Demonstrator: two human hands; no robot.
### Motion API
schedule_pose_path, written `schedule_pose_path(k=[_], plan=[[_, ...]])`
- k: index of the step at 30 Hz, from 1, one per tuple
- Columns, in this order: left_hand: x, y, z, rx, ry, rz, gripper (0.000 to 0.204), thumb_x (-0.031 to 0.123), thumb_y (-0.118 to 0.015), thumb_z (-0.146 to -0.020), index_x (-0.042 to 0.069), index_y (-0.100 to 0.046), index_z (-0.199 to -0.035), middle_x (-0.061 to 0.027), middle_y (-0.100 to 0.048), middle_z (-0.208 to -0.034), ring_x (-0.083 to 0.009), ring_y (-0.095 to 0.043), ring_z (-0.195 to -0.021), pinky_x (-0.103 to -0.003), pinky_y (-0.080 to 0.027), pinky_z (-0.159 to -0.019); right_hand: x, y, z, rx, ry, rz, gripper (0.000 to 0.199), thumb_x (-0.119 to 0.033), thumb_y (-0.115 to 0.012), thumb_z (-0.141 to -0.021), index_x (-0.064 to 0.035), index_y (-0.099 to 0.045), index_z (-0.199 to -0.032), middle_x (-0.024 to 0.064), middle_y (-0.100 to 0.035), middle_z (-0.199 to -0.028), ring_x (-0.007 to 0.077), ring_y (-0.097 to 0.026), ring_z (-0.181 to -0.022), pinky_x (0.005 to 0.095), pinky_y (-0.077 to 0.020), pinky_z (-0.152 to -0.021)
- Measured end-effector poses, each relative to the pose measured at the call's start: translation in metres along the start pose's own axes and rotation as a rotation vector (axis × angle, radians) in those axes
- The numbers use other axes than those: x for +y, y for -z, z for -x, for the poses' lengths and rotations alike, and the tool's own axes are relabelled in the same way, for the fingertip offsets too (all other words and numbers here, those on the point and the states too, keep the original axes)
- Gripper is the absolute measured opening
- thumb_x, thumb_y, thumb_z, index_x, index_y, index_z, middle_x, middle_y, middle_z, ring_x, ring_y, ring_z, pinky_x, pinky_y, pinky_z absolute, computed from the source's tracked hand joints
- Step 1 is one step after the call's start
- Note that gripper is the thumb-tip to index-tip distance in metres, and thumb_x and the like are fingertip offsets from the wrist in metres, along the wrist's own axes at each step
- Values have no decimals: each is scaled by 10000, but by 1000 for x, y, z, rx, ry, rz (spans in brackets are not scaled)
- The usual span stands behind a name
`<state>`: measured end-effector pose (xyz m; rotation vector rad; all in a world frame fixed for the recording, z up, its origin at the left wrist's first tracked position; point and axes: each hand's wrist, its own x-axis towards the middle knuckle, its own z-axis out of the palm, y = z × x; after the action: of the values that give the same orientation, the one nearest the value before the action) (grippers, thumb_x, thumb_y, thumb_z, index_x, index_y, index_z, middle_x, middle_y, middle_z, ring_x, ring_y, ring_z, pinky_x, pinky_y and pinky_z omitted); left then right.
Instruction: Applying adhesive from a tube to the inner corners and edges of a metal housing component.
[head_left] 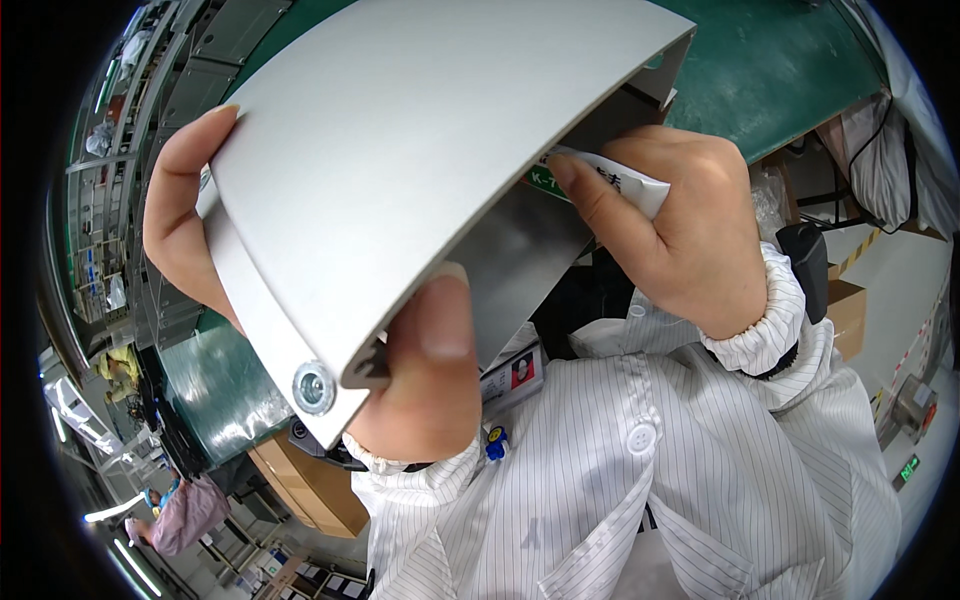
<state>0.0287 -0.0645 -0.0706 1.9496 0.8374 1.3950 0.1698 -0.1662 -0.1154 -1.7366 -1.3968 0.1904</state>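
A large curved grey metal panel [420, 150] fills the upper middle of the head view, held up close to the camera. My left hand [425, 380] grips its lower edge, thumb on top near a round silver fastener [313, 388], with fingers wrapped round the panel's left edge. My right hand [680, 230] is closed on a small white tube [615, 180] with dark print, pressed against the underside of the panel at its right end. Both arms wear a white pinstriped coat [640, 470].
A green work mat [780, 70] covers the table behind the panel. Cardboard boxes [848, 310] and cables lie at the right. A person in pink [185, 515] stands far lower left near shelving. A badge [520, 372] hangs on my chest.
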Motion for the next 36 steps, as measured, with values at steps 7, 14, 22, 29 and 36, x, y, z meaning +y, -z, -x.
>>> schedule_pose_path(k=[7, 14, 22, 29, 36], plan=[[-5, 6, -5, -73, 21, 217, 864, 332, -709, -635, -30, -349, -1332, -164, -520, -1123, -285, -570, -1091, -351, -463, -986, 2, 0, 1, 30, -23, 27, 195, -134, -655, -870, 45, -705, -809, 166, -621, -617, 288, -589, -497, 342, -422, -466], [5, 4, -9, -199, -62, 30, 770, 251, -676, -715, -38, -350, -1350, -123, -482, -1182, -211, -541, -1085, -308, -438, -970, 6, 3, 0, 67, -31, 97, 192, -130, -657, -856, 56, -703, -851, 195, -635, -648, 324, -600, -520, 357, -442, -491], [-15, 20, -22, -219, -111, -132, 603, 126, -616, -749, -23, -431, -1303, -79, -465, -1199, -168, -532, -1029, -284, -428, -937, -3, 10, -5, -23, -217, 206, 244, -178, -651, -854, 60, -703, -861, 229, -635, -696, 355, -621, -606, 381, -466, -542], [23, -4, -26, -244, 130, 116, 651, 255, -709, -707, 38, -474, -1275, -63, -513, -1118, -146, -533, -944, -274, -443, -840, -11, 17, -18, -8, -39, 474, 334, -331, -723, -823, -13, -726, -717, 192, -595, -539, 368, -621, -509, 403, -524, -507], [50, -9, -54, -385, 277, 227, 676, 307, -725, -704, 26, -454, -1256, -89, -543, -1027, -162, -552, -869, -282, -467, -776, -21, 34, -34, -83, 8, 436, 264, -278, -765, -789, -28, -703, -847, 173, -636, -623, 350, -639, -573, 389, -514, -541]])
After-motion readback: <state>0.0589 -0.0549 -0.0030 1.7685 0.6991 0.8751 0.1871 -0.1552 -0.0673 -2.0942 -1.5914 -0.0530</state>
